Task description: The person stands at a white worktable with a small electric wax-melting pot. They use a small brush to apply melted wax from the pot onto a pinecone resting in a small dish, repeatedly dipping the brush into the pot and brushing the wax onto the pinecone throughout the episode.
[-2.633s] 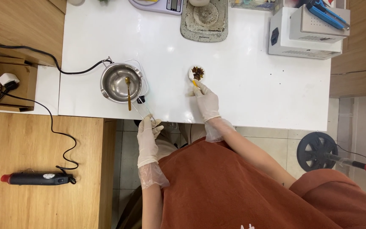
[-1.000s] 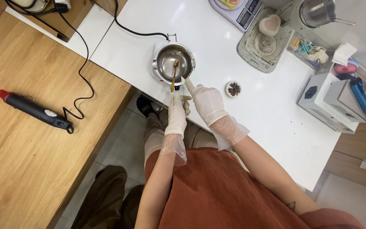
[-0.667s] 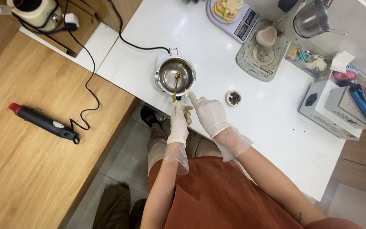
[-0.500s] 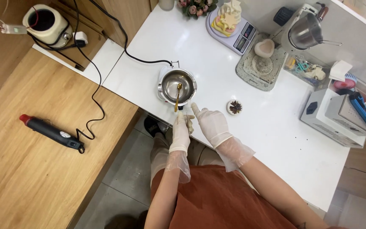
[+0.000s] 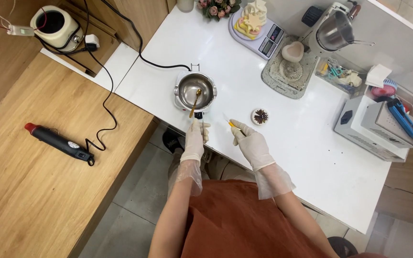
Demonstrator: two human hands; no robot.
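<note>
- Left hand (image 5: 194,140): gloved, just below the frame's centre, at the near edge of the white table (image 5: 311,157). Its fingers are curled together, just under the small metal melting pot (image 5: 196,91). Whether it grips anything cannot be told.
- Right hand (image 5: 250,143): gloved, right of the left hand and apart from it. The fingers pinch a thin tool with a yellow grip (image 5: 229,122), whose pale tip points toward the upper left.
- Small metal melting pot: sits on the table above the left hand, centre of the frame. A gold-coloured spoon (image 5: 195,102) leans in it, its handle hanging over the near rim. A black cord (image 5: 139,52) runs from it to the upper left.
- Small round dish (image 5: 260,116): holds dark dried bits and stands just above and right of the right hand.
- Kitchen scale (image 5: 259,29): top centre, bearing pale shaped pieces.
- Black heat gun with a red tip (image 5: 58,141): lies on the wooden bench (image 5: 34,200) at the left of the frame.
- White box (image 5: 376,129): at the right edge, with blue tools on top.
</note>
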